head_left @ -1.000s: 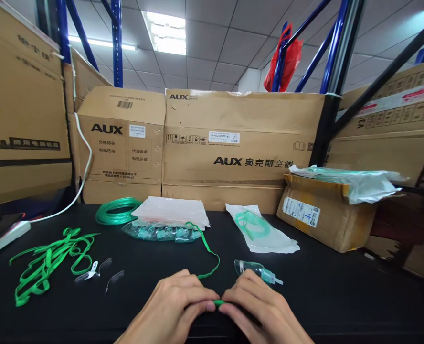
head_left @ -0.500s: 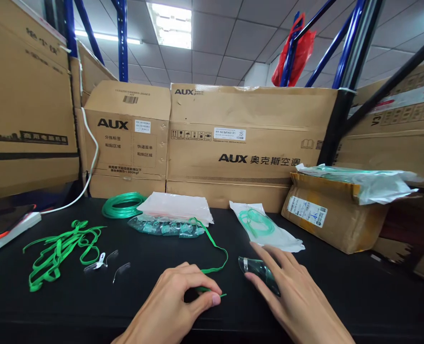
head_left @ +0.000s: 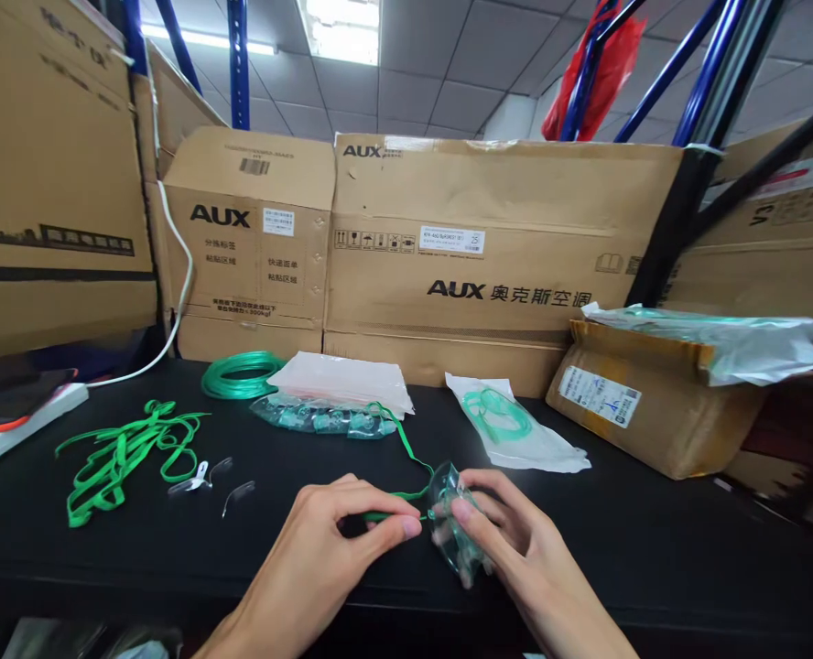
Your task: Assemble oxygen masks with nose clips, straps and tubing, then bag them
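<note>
Left hand (head_left: 320, 545) pinches green strap (head_left: 404, 437), right hand (head_left: 526, 545) grips clear mask (head_left: 456, 552) above a black counter (head_left: 138, 567); cardboard boxes (head_left: 461, 201) stand beyond them.

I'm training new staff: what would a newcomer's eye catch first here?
Probably the centre front, where the left hand pinches a bright green strap beside the clear mask in the right hand. Next, the tangle of green straps lying at the left, and the wide AUX carton standing at the back.
</note>
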`<state>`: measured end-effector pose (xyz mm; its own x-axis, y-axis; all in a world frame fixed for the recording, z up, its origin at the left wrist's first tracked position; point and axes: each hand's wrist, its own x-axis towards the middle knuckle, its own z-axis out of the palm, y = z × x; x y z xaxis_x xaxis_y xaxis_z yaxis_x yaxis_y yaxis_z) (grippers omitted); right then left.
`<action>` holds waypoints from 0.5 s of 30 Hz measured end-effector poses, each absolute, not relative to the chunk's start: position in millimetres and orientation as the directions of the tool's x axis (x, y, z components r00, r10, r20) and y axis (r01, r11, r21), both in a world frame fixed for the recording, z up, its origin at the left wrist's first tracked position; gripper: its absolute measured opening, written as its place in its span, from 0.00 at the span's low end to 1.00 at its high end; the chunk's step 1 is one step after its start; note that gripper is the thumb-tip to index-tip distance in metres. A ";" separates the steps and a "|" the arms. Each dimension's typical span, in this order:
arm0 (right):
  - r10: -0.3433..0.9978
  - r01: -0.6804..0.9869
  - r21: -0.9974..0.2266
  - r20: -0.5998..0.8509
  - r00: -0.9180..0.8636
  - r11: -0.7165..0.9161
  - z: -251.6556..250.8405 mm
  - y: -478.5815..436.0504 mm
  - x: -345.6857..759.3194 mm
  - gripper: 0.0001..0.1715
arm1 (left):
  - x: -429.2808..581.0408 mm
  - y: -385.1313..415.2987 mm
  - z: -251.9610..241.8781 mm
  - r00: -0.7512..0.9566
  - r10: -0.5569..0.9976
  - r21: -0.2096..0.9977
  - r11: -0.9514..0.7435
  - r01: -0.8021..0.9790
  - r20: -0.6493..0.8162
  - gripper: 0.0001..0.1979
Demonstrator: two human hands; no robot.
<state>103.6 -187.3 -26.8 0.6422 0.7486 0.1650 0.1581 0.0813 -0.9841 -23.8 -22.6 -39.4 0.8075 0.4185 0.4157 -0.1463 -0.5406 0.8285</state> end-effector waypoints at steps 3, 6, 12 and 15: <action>0.749 0.095 -0.988 0.154 0.644 0.122 -26.8 -187.1 96.8 0.24 | -23.7 -21.3 -39.9 0.818 0.414 0.844 -0.515 -0.151 0.400 0.05; 0.746 0.088 -0.988 0.156 0.647 0.130 -27.7 -186.2 94.1 0.25 | -24.1 -22.3 -39.6 0.814 0.409 0.830 -0.537 -0.151 0.413 0.05; 0.759 0.121 -0.984 0.176 0.627 0.128 -32.1 -183.9 99.1 0.24 | -23.4 -26.7 -40.7 0.794 0.386 0.786 -0.593 -0.178 0.470 0.05; 0.775 0.121 -0.985 0.170 0.609 0.121 -34.2 -183.8 102.0 0.25 | -22.8 -29.2 -41.8 0.790 0.360 0.773 -0.598 -0.212 0.496 0.05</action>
<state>102.0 -183.8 -34.2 0.6089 0.7748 0.1703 0.1214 0.1212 -0.9852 -22.8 -29.2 -41.8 0.7900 0.3603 0.4961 -0.2124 -0.5982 0.7727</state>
